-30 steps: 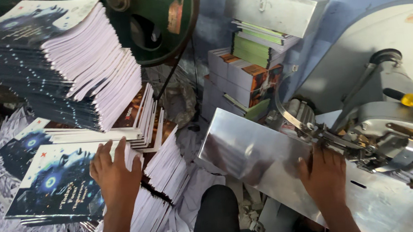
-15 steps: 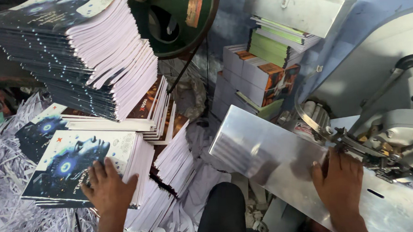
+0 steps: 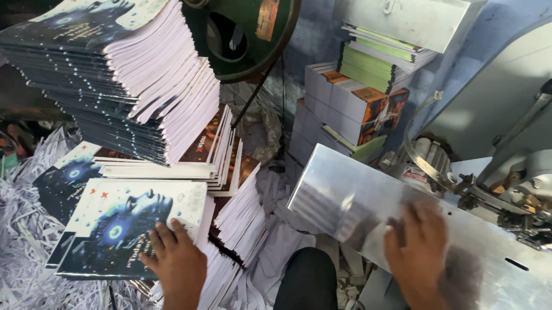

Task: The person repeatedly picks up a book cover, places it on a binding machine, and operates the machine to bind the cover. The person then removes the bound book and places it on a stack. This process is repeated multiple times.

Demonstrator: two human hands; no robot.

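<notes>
Left hand (image 3: pixel 176 260) flat, fingers apart, on top booklet (image 3: pixel 127 226) at 8 o'clock; pinch single cover only, lift clean; right hand (image 3: pixel 416 242) blurred, fingers apparently spread, over metal plate (image 3: pixel 340 202) at 4 o'clock.

A small print bindery workshop — stacks of booklets (image 3: pixel 117 75) lean high beside a green flywheel (image 3: pixel 242 26). Paper trimmings (image 3: pixel 20 259) litter the floor, and a metal machine table (image 3: pixel 352 201) sits by more bundled books (image 3: pixel 354 105) — all cramped and well-used.
</notes>
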